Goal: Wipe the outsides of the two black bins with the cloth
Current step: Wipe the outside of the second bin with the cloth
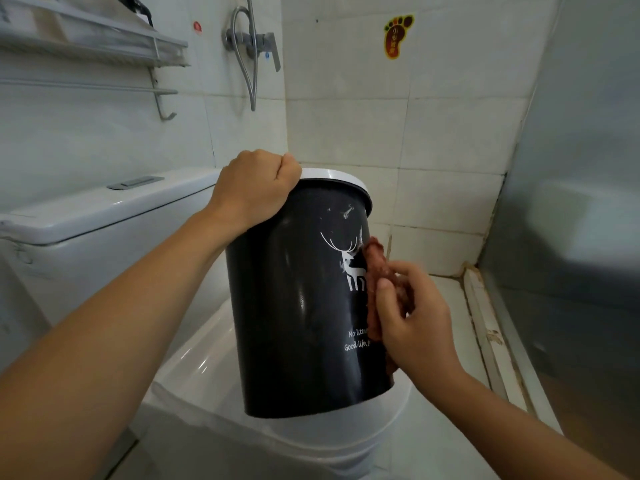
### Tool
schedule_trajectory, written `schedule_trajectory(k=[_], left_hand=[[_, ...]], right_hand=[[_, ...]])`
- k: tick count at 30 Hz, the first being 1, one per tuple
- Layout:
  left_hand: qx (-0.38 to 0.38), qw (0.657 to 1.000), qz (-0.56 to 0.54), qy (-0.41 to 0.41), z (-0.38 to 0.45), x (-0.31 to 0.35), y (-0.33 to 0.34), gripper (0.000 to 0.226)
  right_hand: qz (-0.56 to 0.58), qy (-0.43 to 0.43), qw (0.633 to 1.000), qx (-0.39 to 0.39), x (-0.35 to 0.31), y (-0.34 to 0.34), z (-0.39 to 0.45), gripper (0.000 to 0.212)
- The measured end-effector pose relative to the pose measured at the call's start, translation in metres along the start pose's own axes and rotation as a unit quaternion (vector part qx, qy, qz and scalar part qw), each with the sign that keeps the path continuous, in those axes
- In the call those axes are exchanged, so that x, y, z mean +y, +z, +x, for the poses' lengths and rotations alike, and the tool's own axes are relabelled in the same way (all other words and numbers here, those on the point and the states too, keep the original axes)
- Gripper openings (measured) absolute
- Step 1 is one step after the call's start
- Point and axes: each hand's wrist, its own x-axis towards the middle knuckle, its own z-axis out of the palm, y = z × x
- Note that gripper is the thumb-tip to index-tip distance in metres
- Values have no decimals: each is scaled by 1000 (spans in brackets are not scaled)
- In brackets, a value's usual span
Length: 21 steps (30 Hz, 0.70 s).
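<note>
A black bin point(298, 306) with a white rim and a white deer print is held up, tilted, above the closed toilet lid. My left hand point(254, 188) grips its rim at the top left. My right hand point(412, 317) presses a reddish-brown cloth point(375, 268) against the bin's right side, over the print. Only one bin is in view.
A white toilet point(214, 368) with its cistern point(104, 216) sits below and to the left. A shower valve with hose point(254, 43) and a wall shelf point(93, 39) hang on the tiled wall. A glass partition point(581, 237) stands at the right.
</note>
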Motion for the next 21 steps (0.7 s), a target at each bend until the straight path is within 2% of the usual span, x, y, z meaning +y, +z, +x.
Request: schedule_trajectory(k=[2, 4, 6, 7, 9, 11, 15, 18, 19, 21], left_hand=[[-3, 1000, 6, 3, 0, 3, 1, 52], [-6, 1000, 19, 9, 1, 8, 2, 50], [-11, 999, 29, 13, 2, 13, 3, 48], [-12, 999, 27, 17, 2, 15, 3, 48], [-17, 999, 19, 25, 2, 18, 2, 49], [-23, 999, 21, 29, 2, 20, 0, 50], [-17, 999, 31, 34, -1, 25, -1, 49], [-6, 998, 33, 47, -4, 27, -1, 50], [-2, 998, 29, 51, -4, 27, -1, 50], [3, 998, 25, 54, -5, 27, -1, 50]], right_hand=[[-43, -137, 989, -21, -16, -6, 3, 23], [-103, -265, 955, -79, -29, -7, -3, 33], [-188, -344, 911, -129, -37, -2, -12, 38], [-221, -356, 897, -139, -39, 1, -16, 38], [-231, -342, 901, -131, -39, 6, -21, 36], [-207, -295, 927, -106, -37, 6, -17, 37], [-144, -105, 983, -51, -34, 4, 3, 39], [-65, 22, 997, -27, -27, 7, 12, 37], [-58, 31, 998, -20, -28, 7, 11, 37], [-93, -38, 995, -16, -35, 7, 4, 36]])
